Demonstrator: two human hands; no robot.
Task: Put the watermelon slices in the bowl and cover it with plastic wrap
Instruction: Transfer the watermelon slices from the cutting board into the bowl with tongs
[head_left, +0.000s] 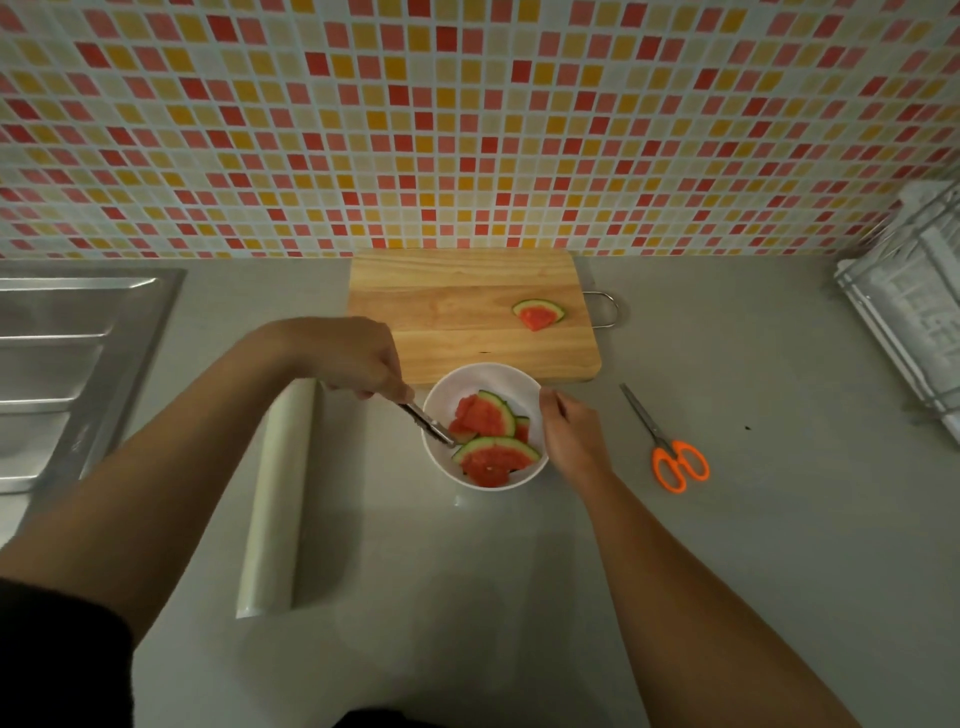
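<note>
A white bowl stands on the grey counter in front of a wooden cutting board. Three watermelon slices lie in the bowl. One more small watermelon slice lies on the board's right side. My left hand grips metal tongs, whose tips reach into the bowl's left side at the slices. My right hand rests against the bowl's right rim, steadying it. A roll of plastic wrap lies lengthwise on the counter to the left of the bowl.
Orange-handled scissors lie right of the bowl. A steel sink drainer fills the left side. A white wire rack stands at the far right. A tiled mosaic wall backs the counter.
</note>
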